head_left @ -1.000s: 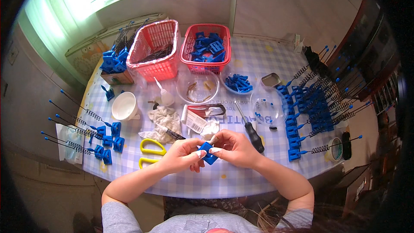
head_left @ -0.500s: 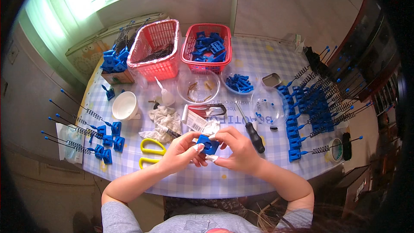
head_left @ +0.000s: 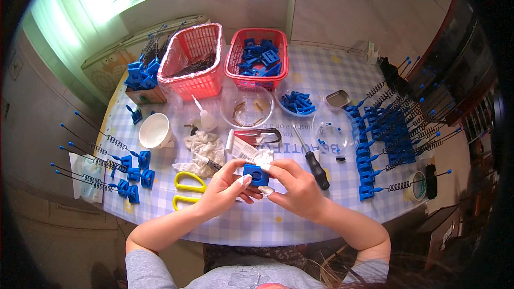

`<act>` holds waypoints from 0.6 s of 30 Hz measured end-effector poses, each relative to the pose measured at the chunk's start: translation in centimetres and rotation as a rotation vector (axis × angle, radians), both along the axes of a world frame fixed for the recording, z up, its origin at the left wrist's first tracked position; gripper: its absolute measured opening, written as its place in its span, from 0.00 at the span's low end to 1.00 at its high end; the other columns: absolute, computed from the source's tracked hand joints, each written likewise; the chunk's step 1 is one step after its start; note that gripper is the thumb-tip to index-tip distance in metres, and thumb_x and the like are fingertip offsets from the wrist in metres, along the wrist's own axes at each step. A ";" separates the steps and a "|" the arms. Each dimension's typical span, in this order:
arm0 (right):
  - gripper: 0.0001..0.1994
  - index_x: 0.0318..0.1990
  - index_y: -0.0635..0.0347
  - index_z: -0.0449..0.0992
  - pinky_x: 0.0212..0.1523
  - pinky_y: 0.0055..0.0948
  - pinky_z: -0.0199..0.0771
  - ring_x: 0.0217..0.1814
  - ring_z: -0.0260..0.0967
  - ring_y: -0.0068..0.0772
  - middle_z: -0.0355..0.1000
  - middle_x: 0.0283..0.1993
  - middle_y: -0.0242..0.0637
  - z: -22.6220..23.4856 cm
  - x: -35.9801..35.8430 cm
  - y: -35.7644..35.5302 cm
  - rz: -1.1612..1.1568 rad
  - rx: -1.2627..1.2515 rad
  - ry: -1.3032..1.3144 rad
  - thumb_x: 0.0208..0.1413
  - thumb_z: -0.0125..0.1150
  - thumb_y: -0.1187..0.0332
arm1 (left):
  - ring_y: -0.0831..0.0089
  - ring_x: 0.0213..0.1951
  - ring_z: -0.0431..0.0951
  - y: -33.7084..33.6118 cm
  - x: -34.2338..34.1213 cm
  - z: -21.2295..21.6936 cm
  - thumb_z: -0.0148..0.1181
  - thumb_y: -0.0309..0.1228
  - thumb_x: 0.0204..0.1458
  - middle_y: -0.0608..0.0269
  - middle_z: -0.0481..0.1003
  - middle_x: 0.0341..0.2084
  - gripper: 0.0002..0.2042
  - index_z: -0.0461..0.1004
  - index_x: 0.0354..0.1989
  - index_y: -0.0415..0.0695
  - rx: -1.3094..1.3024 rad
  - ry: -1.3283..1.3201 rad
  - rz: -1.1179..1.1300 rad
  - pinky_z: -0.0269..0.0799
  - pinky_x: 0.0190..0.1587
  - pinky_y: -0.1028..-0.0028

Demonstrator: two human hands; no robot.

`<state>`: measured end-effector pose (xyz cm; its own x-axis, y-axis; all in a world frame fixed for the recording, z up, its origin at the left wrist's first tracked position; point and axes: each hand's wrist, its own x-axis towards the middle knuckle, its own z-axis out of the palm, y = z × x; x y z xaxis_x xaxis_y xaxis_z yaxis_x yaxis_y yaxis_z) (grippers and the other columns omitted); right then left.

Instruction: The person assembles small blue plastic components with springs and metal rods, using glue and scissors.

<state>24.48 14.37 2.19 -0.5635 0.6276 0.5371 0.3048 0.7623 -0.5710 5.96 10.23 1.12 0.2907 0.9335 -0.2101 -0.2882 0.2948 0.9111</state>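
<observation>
A square blue plastic piece with a rounded opening [head_left: 257, 175] is held over the near middle of the table. My left hand [head_left: 222, 188] grips its left side, thumb on the face and fingers curled underneath. From the right, my right hand [head_left: 298, 189] pinches its edge with thumb and index finger. White wrapping covers several of my fingertips. Just beyond the hands lie a crumpled white tissue [head_left: 262, 157] and a packet with a white label [head_left: 243, 149]. Yellow-handled scissors [head_left: 188, 182] rest beside my left wrist, partly hidden by it. My fingers hide the underside of the blue piece.
Red baskets [head_left: 197, 88] [head_left: 261, 81] stand at the back, one holding blue pieces. Bowls [head_left: 155, 131] [head_left: 246, 108] [head_left: 299, 112] sit before them. A black-handled screwdriver [head_left: 317, 171] lies right of my hands. Blue clips with black spring rods [head_left: 365, 176] [head_left: 145, 159] line both sides.
The blue piece has turned between my fingers, so its face and opening sit squarer to view. My right thumb has shifted slightly to the right.
</observation>
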 end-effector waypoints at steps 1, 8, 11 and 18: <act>0.21 0.39 0.64 0.68 0.33 0.26 0.72 0.34 0.69 0.34 0.65 0.38 0.41 0.0 0.0 0.0 0.002 0.003 -0.002 0.31 0.64 0.76 | 0.71 0.31 0.75 0.0 0.0 0.0 0.44 0.30 0.53 0.56 0.71 0.31 0.15 0.52 0.48 0.44 0.005 -0.001 -0.003 0.71 0.29 0.77; 0.21 0.38 0.63 0.69 0.34 0.27 0.72 0.34 0.69 0.35 0.65 0.37 0.40 0.2 -0.1 -0.1 -0.017 -0.024 0.010 0.30 0.64 0.76 | 0.70 0.32 0.75 0.0 -0.1 -0.3 0.44 0.30 0.53 0.54 0.71 0.32 0.15 0.51 0.48 0.44 0.005 -0.011 -0.021 0.72 0.30 0.76; 0.21 0.38 0.63 0.69 0.34 0.27 0.71 0.34 0.69 0.35 0.65 0.37 0.40 0.1 0.1 0.0 -0.010 -0.023 0.013 0.30 0.64 0.76 | 0.69 0.32 0.75 0.0 -0.3 -0.4 0.46 0.27 0.52 0.53 0.71 0.32 0.17 0.50 0.48 0.43 0.058 -0.034 -0.061 0.71 0.31 0.76; 0.20 0.37 0.63 0.69 0.33 0.26 0.72 0.33 0.69 0.34 0.65 0.36 0.41 0.1 0.0 0.0 -0.018 -0.054 0.059 0.30 0.65 0.76 | 0.70 0.35 0.74 0.0 -0.2 -0.2 0.48 0.22 0.49 0.53 0.71 0.34 0.20 0.49 0.48 0.42 0.132 -0.043 -0.102 0.71 0.33 0.76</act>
<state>24.46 14.35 2.30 -0.5206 0.6662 0.5339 0.2829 0.7246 -0.6284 5.79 10.22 0.95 0.3916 0.9172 -0.0733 -0.3022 0.2034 0.9313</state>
